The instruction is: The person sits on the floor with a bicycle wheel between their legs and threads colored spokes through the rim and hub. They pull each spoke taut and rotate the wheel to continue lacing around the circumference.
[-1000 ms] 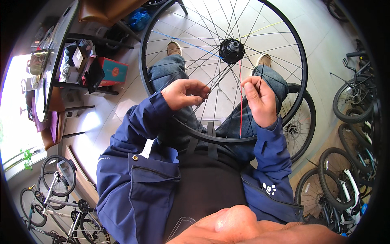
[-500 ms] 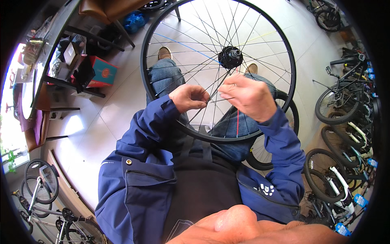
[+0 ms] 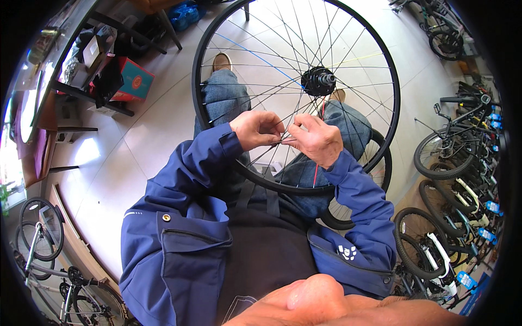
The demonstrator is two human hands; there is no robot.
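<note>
A bicycle wheel (image 3: pixel 392 117) with a black rim lies tilted across my knees. Its black hub (image 3: pixel 310 81) is in the upper middle, and thin dark spokes fan out from it, along with a blue spoke (image 3: pixel 247 48), a red one (image 3: pixel 316 175) and a yellow one. My left hand (image 3: pixel 258 129) pinches a dark spoke between thumb and fingertips near the lower part of the wheel. Right beside it my right hand (image 3: pixel 315 140) is closed, thumb and fingers pinching at a spoke close to the left fingertips. The exact contact is partly hidden by the fingers.
A second wheel (image 3: pixel 387 168) stands under the first at my right leg. Several bicycles (image 3: pixel 443 141) line the right side, and another bicycle (image 3: pixel 41 239) is at lower left. A table with a red and blue box (image 3: pixel 135 80) under it stands at left.
My right hand has come down and left, meeting the left hand at the spokes. The left hand keeps its pinch. The view has shifted slightly, with the wheel a little further right.
</note>
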